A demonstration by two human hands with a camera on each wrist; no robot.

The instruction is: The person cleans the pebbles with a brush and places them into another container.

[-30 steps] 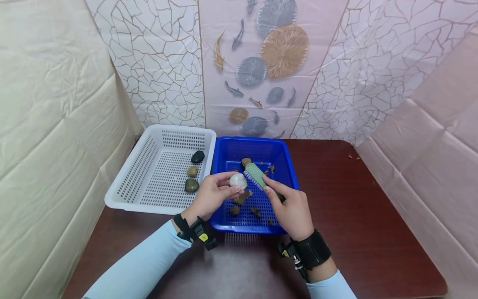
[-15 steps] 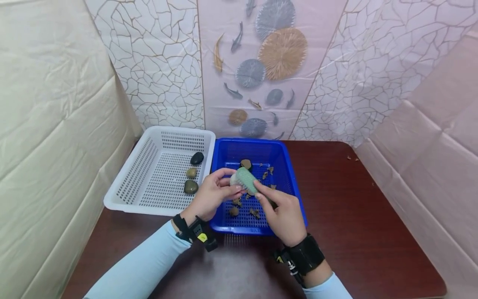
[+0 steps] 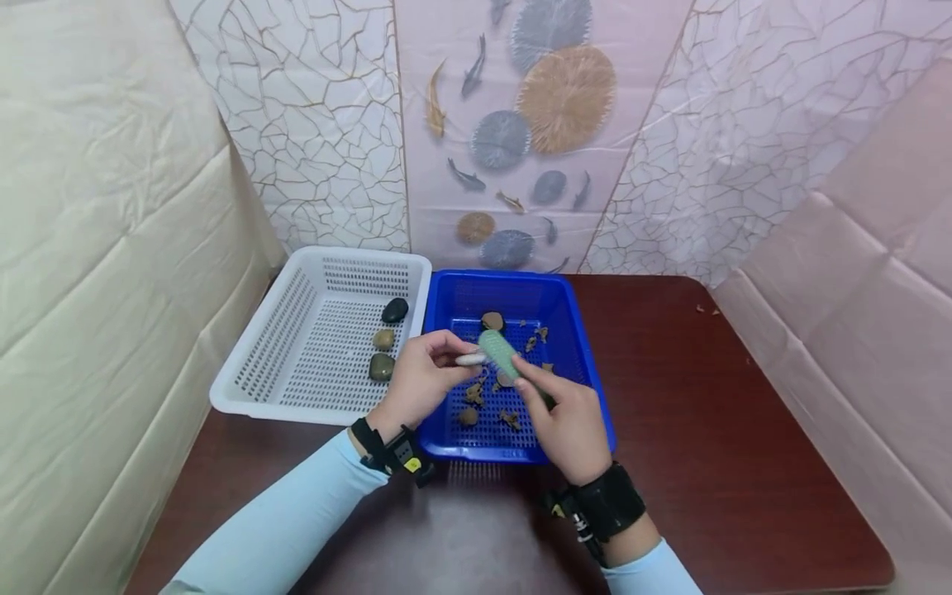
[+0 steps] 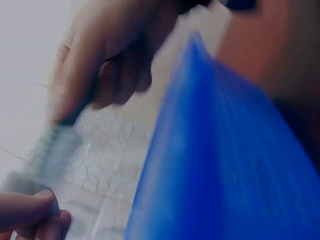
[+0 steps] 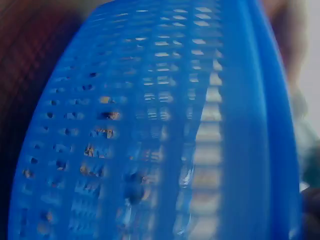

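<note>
In the head view my left hand (image 3: 422, 376) pinches a pale, smooth stone (image 3: 470, 359) between thumb and fingers, its thin edge turned up. My right hand (image 3: 568, 421) grips a green scrub brush (image 3: 497, 350) by the handle, its head touching or just beside the stone. Both are over the blue basket (image 3: 476, 454), where brown crumbs (image 3: 474, 393) and several stones, one a larger tan-topped stone (image 3: 492, 321), lie. The left wrist view shows the brush (image 4: 56, 152) blurred against the stone (image 4: 22, 184). The basket wall (image 5: 245, 125) hides most of the right hand's work in the right wrist view.
A white basket (image 3: 249, 411) stands left of the blue one. It holds a black stone (image 3: 395, 311), a small tan stone (image 3: 383, 340) and an olive stone (image 3: 382, 367). The brown table (image 3: 714, 430) stretches right, with crumbs near its far edge.
The brush has come left onto the stone from its right side. The left hand has turned the stone from its broad face to its edge.
</note>
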